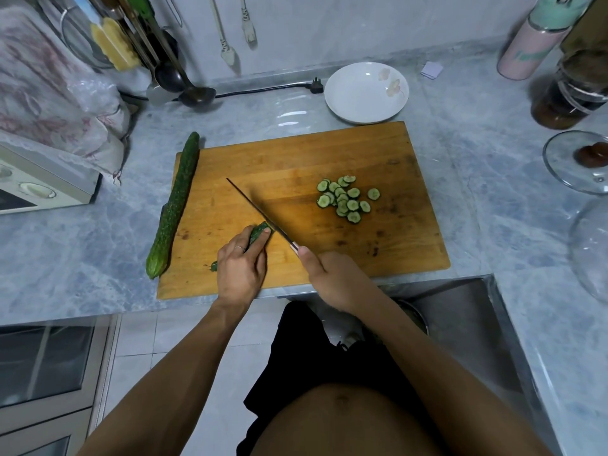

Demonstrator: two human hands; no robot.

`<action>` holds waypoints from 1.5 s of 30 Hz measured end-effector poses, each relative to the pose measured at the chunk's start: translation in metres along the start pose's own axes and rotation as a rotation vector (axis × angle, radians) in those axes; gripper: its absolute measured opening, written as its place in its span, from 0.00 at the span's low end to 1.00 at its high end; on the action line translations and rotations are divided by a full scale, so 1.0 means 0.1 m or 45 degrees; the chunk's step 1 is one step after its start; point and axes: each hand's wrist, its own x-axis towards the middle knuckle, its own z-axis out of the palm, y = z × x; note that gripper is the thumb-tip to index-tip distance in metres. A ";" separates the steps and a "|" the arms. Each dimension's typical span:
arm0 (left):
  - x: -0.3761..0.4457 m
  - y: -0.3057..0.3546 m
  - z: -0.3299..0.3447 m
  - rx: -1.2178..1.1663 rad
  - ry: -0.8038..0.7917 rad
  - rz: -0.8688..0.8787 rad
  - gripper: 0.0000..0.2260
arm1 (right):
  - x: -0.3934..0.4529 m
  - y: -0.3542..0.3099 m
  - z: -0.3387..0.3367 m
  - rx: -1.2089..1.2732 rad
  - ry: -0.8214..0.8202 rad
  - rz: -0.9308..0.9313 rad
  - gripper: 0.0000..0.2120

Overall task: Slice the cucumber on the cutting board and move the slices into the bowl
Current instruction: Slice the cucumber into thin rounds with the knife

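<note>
Now | left hand grips cucumber | right hand grips knife

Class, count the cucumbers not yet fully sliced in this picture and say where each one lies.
2. A whole cucumber lies along the cutting board's left edge; a partly sliced cucumber sits under the left hand, mostly hidden.

Your wooden board lay on the counter. A short green cucumber stub rested near its front left, mostly covered. A loose heap of round slices sat right of centre. A second, whole cucumber lay along the left edge. The white bowl, just behind the board, held nothing.
</note>
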 end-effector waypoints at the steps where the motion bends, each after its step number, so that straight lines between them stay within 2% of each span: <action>1: 0.00 0.00 0.00 -0.002 -0.002 0.000 0.17 | -0.01 -0.01 0.00 -0.005 -0.013 -0.013 0.30; 24: 0.02 -0.03 0.05 -0.031 -0.028 -0.025 0.17 | 0.03 -0.05 0.02 -0.030 -0.079 0.021 0.31; 29: 0.00 0.02 0.04 -0.022 -0.005 -0.019 0.17 | 0.15 -0.07 0.05 0.036 -0.067 0.070 0.31; 36: 0.01 -0.01 0.04 -0.030 -0.031 -0.037 0.17 | 0.25 -0.04 0.26 -0.057 0.024 0.028 0.32; 45: 0.01 -0.04 0.01 -0.073 0.003 0.016 0.16 | 0.21 0.03 0.04 -0.073 0.020 0.028 0.32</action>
